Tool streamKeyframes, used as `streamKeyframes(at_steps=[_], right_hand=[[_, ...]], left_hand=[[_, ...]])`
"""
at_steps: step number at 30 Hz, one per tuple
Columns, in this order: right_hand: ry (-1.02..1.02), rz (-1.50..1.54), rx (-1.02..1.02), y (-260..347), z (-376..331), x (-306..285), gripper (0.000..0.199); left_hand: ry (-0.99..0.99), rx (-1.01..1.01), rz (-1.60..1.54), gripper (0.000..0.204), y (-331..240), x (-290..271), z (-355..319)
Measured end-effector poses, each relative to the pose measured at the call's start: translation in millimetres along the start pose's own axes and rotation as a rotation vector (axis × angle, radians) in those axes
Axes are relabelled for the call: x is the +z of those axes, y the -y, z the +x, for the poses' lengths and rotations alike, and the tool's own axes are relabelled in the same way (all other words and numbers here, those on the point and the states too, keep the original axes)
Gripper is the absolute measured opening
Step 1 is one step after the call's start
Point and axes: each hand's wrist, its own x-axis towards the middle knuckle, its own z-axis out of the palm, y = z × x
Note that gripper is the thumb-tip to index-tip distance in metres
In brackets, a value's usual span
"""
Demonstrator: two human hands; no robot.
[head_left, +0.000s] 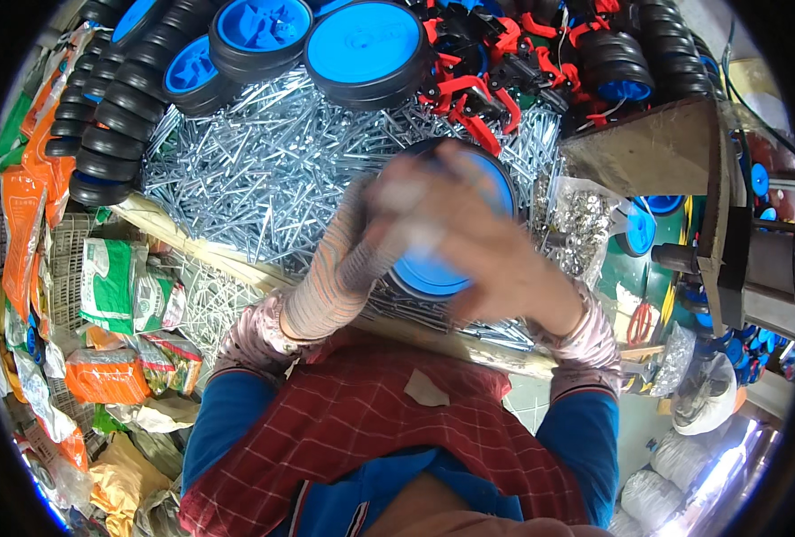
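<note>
The blue-hubbed black wheel point(429, 273) lay directly beneath the right hand point(482, 242), its blue face turned up toward the head. That hand crossed over the middle of the wheel, so it was the nearer of the two; blue showed below its fingers, and a further strip of blue, with black rim outside it, curved past its far side. Being round, the wheel offered no long axis; the forearm's line, though, slanted across it from near right to far left.

The left hand point(384, 215), in a striped grey covering, met the right over the wheel's left part. Both hands were blurred where they overlapped (the fingertips worst of all), so I could not tell whether either was grasping something, clenched or loose.

To the left of the left hand, and beyond it, spread a heap of loose metal pins point(263, 170), pointing every way. Farther off, straight ahead of the hands, sat a larger-looking blue-faced wheel point(366, 49), with red-and-black plastic parts point(478, 98) to its right. Just right of the right hand, apart from it, lay a clear bag of small metal fittings point(581, 228).
</note>
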Motion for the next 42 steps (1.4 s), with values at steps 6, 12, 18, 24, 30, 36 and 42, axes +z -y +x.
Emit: streamKeyframes(at_steps=[6,12,18,24,30,36,42], right_hand=[[-0.303,-0.326,0.738,-125.2,-44.6,16.6,0.033],[-0.302,0.017,0.902,-81.2,-67.8,-2.2,0.027],[-0.403,0.839,0.854,-32.5,-99.5,-4.2,0.032],[-0.385,0.866,0.857,-24.1,-92.8,0.2,0.031],[-0.208,0.508,0.676,-13.1,-53.2,-3.0,0.031],[0.060,0.401,0.334,-34.7,-21.4,-6.6,0.030],[-0.187,-0.418,0.023,-99.9,65.3,7.9,0.056]], left_hand=[[-0.053,0.596,1.123,0.060,-1.3,8.2,-5.3],[0.015,0.531,1.435,0.075,-12.4,11.3,-22.1],[0.162,0.228,0.887,0.058,10.2,-12.2,-24.1],[0.115,0.014,0.618,0.041,8.7,-22.3,-14.6],[0.095,0.140,0.500,0.071,-27.1,-24.1,3.8],[0.175,0.385,0.979,0.036,-21.1,-67.2,5.1],[0.139,0.366,0.710,0.021,1.8,-97.1,-12.8]])
